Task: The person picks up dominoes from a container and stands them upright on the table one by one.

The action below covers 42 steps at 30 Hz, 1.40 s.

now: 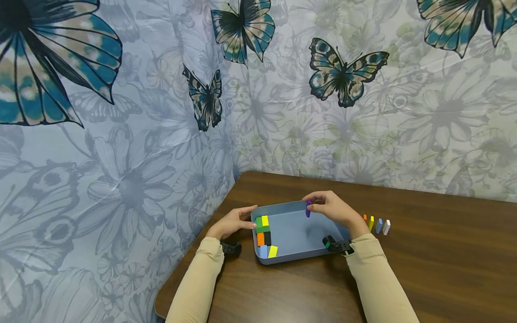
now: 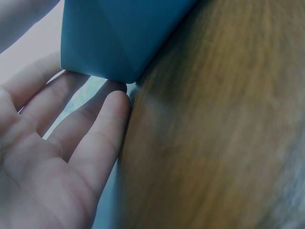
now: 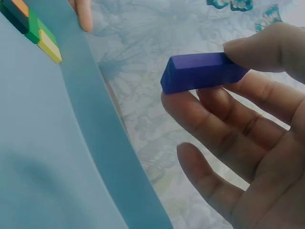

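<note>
My right hand pinches a purple block between thumb and fingers, above the far part of a blue-grey tray. In the right wrist view the little finger stands apart from the block. My left hand is at the tray's left end, and its extended fingers touch the outer wall in the left wrist view. Along the tray's left side lie a green block, a yellow block, an orange block, a black block, a light blue block and a tilted yellow block.
Right of the tray, an orange block, a yellow block, a blue block and a white block stand in a row on the wooden table. Butterfly-patterned walls border the table's left and far edges.
</note>
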Tool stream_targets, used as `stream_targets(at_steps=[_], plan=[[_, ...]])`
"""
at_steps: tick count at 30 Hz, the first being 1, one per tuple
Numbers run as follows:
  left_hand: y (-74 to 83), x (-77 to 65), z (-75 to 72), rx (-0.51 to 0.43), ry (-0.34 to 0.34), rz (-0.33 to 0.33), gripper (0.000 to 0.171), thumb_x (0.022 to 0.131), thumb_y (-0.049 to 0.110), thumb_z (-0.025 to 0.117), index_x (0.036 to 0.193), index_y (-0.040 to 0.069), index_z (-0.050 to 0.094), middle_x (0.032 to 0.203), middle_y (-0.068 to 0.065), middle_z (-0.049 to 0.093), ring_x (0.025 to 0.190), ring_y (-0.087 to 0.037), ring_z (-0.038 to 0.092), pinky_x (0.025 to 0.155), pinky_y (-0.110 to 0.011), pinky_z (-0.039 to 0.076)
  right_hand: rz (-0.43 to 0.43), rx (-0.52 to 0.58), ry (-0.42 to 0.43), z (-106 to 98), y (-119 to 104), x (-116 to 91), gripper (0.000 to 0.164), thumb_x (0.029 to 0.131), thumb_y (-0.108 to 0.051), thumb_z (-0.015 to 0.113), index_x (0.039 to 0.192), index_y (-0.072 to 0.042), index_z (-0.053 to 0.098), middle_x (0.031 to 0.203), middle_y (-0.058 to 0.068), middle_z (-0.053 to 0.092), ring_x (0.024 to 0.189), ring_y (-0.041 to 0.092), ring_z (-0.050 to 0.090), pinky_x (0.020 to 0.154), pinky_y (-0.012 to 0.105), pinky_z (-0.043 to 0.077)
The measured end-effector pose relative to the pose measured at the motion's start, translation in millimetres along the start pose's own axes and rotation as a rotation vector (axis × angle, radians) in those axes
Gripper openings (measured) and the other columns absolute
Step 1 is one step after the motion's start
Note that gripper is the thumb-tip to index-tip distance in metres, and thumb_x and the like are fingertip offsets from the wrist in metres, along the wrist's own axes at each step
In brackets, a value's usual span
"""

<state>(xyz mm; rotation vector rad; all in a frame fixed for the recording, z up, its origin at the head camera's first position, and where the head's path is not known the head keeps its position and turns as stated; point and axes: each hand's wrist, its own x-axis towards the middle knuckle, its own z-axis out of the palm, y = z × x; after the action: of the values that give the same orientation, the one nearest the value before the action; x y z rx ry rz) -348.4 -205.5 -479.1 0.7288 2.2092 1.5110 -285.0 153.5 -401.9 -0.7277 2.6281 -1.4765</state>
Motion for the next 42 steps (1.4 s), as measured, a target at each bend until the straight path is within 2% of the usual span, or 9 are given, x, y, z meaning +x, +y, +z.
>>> stream_targets(at_steps=[12,15,19,24,27,31,33,39,42], plan=[[1.2,2.1,3.3,0.024,0.006,0.004,0.077,0.093,0.018,0.073,0.158,0.011,0.033,0.165,-0.012,0.026,0.151,-0.045,0.022,0.119,-0.057,0.030,-0.075,0.022,0.035,-33,4,-16,0.030,0.096,-0.006,0.065,0.123,0.008,0.064,0.100,0.022,0.068,0.089,0.012,0.065,0.082,0.021,0.054],[1.6,3.1,3.1,0.028,0.007,0.009,0.076,0.093,0.018,0.073,0.158,0.010,0.032,0.166,-0.013,0.025,0.151,-0.046,0.022,0.119,-0.057,0.030,-0.046,0.017,0.081,-43,3,-25,0.032,0.095,-0.009,0.068,0.122,0.006,0.063,0.100,0.018,0.070,0.089,0.010,0.067,0.081,0.022,0.055],[1.6,3.3,3.2,0.023,0.007,0.006,0.076,0.093,0.018,0.073,0.157,0.011,0.033,0.166,-0.013,0.026,0.150,-0.046,0.022,0.119,-0.057,0.031,0.011,0.036,0.127,-57,2,-39,0.032,0.096,-0.014,0.068,0.122,0.004,0.061,0.103,0.016,0.069,0.090,0.015,0.070,0.084,0.026,0.057],[1.8,1.7,4.2,0.005,0.004,0.004,0.077,0.092,0.018,0.073,0.157,0.011,0.034,0.165,-0.012,0.026,0.150,-0.044,0.024,0.119,-0.057,0.031,0.049,0.000,0.170,-73,3,-58,0.034,0.098,-0.017,0.065,0.125,0.003,0.060,0.105,0.007,0.071,0.092,0.008,0.069,0.083,0.023,0.057],[2.6,1.0,5.4,-0.003,0.004,0.006,0.076,0.093,0.017,0.073,0.157,0.011,0.034,0.165,-0.013,0.027,0.150,-0.043,0.027,0.118,-0.056,0.033,0.069,-0.008,0.186,-81,5,-68,0.037,0.099,-0.019,0.064,0.128,0.004,0.059,0.105,0.002,0.072,0.091,0.008,0.069,0.082,0.026,0.058],[2.3,0.0,6.4,-0.003,-0.001,0.003,0.075,0.093,0.017,0.073,0.157,0.012,0.034,0.165,-0.013,0.028,0.150,-0.041,0.028,0.118,-0.055,0.033,0.064,-0.004,0.204,-91,9,-81,0.037,0.100,-0.016,0.063,0.129,0.005,0.058,0.103,-0.005,0.072,0.091,0.006,0.070,0.079,0.028,0.060],[2.1,0.3,6.3,0.002,-0.003,0.005,0.075,0.093,0.017,0.072,0.157,0.012,0.034,0.165,-0.013,0.027,0.150,-0.042,0.027,0.119,-0.055,0.032,0.047,-0.014,0.222,-96,12,-87,0.034,0.100,-0.014,0.062,0.128,0.004,0.059,0.102,-0.010,0.072,0.091,0.003,0.069,0.078,0.025,0.060],[1.9,1.9,4.3,-0.002,-0.001,0.010,0.077,0.093,0.017,0.073,0.158,0.009,0.032,0.166,-0.013,0.025,0.151,-0.044,0.023,0.119,-0.057,0.030,0.023,-0.020,0.303,-109,22,-103,0.021,0.100,-0.009,0.061,0.120,-0.010,0.066,0.097,-0.020,0.070,0.090,-0.002,0.067,0.074,0.017,0.057],[2.1,1.9,3.7,-0.002,-0.001,0.005,0.078,0.092,0.017,0.073,0.158,0.009,0.031,0.166,-0.014,0.025,0.151,-0.045,0.023,0.119,-0.057,0.030,0.039,-0.050,0.346,-114,27,-109,0.020,0.099,-0.010,0.061,0.119,-0.012,0.066,0.097,-0.021,0.069,0.089,-0.004,0.064,0.074,0.015,0.055]])
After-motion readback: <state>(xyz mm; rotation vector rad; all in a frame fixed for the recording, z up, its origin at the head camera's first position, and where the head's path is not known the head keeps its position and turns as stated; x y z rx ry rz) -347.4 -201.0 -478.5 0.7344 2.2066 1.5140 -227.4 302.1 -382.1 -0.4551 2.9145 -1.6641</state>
